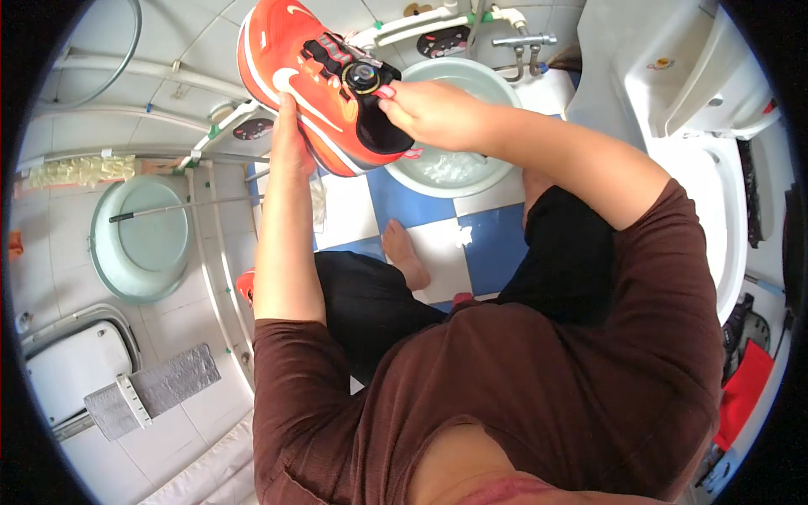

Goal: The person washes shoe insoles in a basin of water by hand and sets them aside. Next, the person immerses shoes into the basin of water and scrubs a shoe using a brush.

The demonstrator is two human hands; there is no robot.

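Note:
An orange-red sneaker (311,101) with white trim and a black collar is held up in front of me, toe pointing up and away. My left hand (291,147) grips its side and sole, the thumb on the white swoosh. At the collar and tongue, my right hand (433,114) is closed with fingers bent, pinching the shoe's upper edge; what exactly lies under the fingertips is partly hidden. A round black dial-like piece (364,77) sits by the laces, close to the right fingertips. Below the shoe stands a pale green basin (488,181) with water in it.
Blue and white tiles (412,198) cover the floor around my bare feet. A wall tap (526,39) and pipes are beyond the basin. A white washbasin (715,185) stands at right. Another green basin (143,240) hangs at left. Part of another orange-red shoe (245,286) shows beside my left arm.

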